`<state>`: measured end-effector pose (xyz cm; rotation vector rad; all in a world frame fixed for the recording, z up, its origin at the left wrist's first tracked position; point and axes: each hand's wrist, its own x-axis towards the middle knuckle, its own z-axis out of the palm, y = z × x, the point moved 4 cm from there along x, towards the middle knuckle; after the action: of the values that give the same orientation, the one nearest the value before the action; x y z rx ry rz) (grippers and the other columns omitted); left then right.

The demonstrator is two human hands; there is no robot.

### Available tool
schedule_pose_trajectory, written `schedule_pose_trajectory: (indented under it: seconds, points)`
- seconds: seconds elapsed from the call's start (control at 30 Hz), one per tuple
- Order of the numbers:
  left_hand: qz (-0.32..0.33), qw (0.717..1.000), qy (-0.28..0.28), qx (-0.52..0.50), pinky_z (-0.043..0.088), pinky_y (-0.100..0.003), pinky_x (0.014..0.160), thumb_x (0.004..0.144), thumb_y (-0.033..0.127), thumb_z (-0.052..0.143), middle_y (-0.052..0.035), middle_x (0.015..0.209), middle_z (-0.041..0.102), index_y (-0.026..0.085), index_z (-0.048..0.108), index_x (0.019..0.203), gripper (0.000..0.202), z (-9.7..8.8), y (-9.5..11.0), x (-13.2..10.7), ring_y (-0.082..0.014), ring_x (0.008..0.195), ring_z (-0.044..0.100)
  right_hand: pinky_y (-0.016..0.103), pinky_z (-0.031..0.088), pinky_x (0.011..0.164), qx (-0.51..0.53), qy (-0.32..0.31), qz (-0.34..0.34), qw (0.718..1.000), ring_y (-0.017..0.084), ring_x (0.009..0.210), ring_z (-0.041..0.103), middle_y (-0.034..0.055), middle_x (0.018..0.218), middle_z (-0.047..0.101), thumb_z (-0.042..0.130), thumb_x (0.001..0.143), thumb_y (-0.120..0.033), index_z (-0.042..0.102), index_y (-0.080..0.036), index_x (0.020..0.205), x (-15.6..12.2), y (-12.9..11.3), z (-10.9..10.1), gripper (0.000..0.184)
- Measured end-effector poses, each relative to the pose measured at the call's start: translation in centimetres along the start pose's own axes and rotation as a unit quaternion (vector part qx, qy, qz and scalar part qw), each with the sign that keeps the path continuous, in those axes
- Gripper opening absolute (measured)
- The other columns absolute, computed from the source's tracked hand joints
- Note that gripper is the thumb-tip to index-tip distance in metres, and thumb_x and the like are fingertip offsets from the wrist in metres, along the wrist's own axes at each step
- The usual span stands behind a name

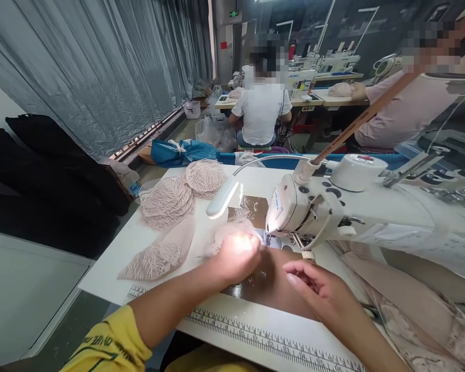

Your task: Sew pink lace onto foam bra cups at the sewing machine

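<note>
My left hand [240, 253] is closed on a piece of pale pink lace fabric [232, 231], just left of the needle area of a white sewing machine [289, 204]. Glare from the lamp washes out part of that hand, and its fingertips are hidden. To the right, my right hand [318, 287] hovers near a brown sheet [273, 281] on the table, thumb and fingers loosely curled and apart, with nothing visible in them. A white lamp head [221, 199] on a bent neck shines over the fabric.
Stacked lace pieces [166, 201] and a folded lace piece [155, 258] lie left on the white table [116, 276]. A ruler strip [256, 333] runs along its front edge. Patterned fabric [406, 294] lies right. Ahead, a person in white [261, 111] sits at another machine.
</note>
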<state>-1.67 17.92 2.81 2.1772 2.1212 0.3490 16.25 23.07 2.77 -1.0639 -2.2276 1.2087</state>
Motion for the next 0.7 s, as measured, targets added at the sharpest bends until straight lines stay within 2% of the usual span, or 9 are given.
schedule_pose_trajectory:
  seconds: [0.1, 0.2, 0.3, 0.37, 0.43, 0.57, 0.7]
  points:
    - [0.045, 0.998, -0.041, 0.019, 0.042, -0.034, 0.062, 0.074, 0.006, 0.052, -0.0068, 0.064, 0.055, 0.013, 0.056, 0.07, 0.009, 3.2, 2.8, 1.0, -0.0224, 0.067, 0.054, 0.031, 0.052, 0.068, -0.102, -0.053, -0.045, 0.992, 0.021, 0.077, 0.066, 0.0041, 0.086, 0.072, 0.044, 0.087, -0.032, 0.068, -0.024, 0.099, 1.6, -0.3, 1.0, 0.028]
    - [0.06, 0.996, -0.056, 0.027, 0.043, -0.037, 0.062, 0.077, 0.012, 0.053, -0.0085, 0.067, 0.057, 0.013, 0.058, 0.073, 0.006, 3.3, 4.0, 0.1, -0.0242, 0.069, 0.054, 0.031, 0.051, 0.07, -0.192, -0.072, -0.1, 0.974, 0.02, 0.083, 0.065, 0.0061, 0.093, 0.069, 0.034, 0.088, -0.018, 0.067, -0.022, 0.1, 2.3, 0.0, 2.5, 0.035]
    - [0.071, 0.995, -0.065, -0.01, 0.045, -0.035, 0.064, 0.087, 0.024, 0.05, -0.0075, 0.068, 0.058, 0.013, 0.059, 0.073, 0.019, 1.7, 3.5, -1.1, -0.0212, 0.069, 0.054, 0.028, 0.048, 0.06, -0.282, -0.048, -0.136, 0.949, 0.017, 0.072, 0.062, 0.0053, 0.088, 0.065, 0.031, 0.09, -0.014, 0.067, -0.022, 0.094, 2.0, 0.9, 3.8, 0.037]
    - [0.086, 0.991, -0.067, -0.079, 0.047, -0.03, 0.066, 0.092, 0.025, 0.044, -0.0065, 0.071, 0.06, 0.013, 0.061, 0.073, 0.027, 0.9, 2.7, -1.5, -0.0169, 0.069, 0.055, 0.027, 0.046, 0.058, -0.327, -0.018, -0.162, 0.931, 0.017, 0.07, 0.06, 0.0049, 0.086, 0.064, 0.034, 0.09, -0.012, 0.068, -0.021, 0.095, 1.7, 1.5, 4.3, 0.036]
    - [0.094, 0.986, -0.043, -0.128, 0.049, -0.027, 0.069, 0.094, 0.022, 0.042, -0.0074, 0.083, 0.065, 0.013, 0.064, 0.083, 0.027, 0.6, 1.8, -1.5, -0.0156, 0.075, 0.058, 0.027, 0.046, 0.06, -0.36, 0.0, -0.191, 0.913, 0.017, 0.07, 0.06, 0.0053, 0.087, 0.064, 0.036, 0.087, -0.008, 0.069, -0.021, 0.101, 1.6, 1.7, 4.5, 0.038]
    - [0.123, 0.988, 0.034, -0.081, 0.051, -0.033, 0.075, 0.093, 0.02, 0.045, -0.0112, 0.114, 0.065, 0.013, 0.064, 0.109, 0.026, 1.9, 0.5, -1.0, -0.0196, 0.086, 0.058, 0.027, 0.047, 0.058, -0.418, 0.009, -0.211, 0.884, 0.017, 0.072, 0.062, 0.0083, 0.098, 0.068, 0.036, 0.082, 0.0, 0.068, -0.02, 0.112, 2.0, 1.5, 4.4, 0.048]
    - [0.136, 0.987, 0.054, -0.059, 0.051, -0.035, 0.074, 0.095, 0.021, 0.042, -0.0113, 0.12, 0.064, 0.013, 0.064, 0.112, 0.029, 3.2, -0.3, 0.0, -0.0206, 0.084, 0.057, 0.026, 0.046, 0.052, -0.426, 0.021, -0.199, 0.882, 0.018, 0.075, 0.063, 0.0107, 0.104, 0.069, 0.039, 0.078, 0.001, 0.067, -0.018, 0.118, 2.8, 1.3, 4.3, 0.053]
